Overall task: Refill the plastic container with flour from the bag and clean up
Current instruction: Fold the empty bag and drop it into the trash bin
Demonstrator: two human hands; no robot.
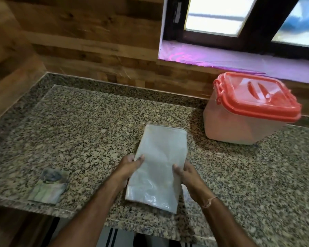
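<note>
Both hands grip the flat flour bag [159, 166] by its long edges, left hand [130, 164] at 9 o'clock, right hand [185, 173] at 3, probably to steady it on the surface [96, 131]. The lidded plastic container [248, 111] sits well apart at 2 o'clock, a folded cloth [49, 186] at 8.

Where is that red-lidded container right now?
In the head view the plastic container sits lid closed at the counter's back right, under the window sill, beyond the bag.
</note>
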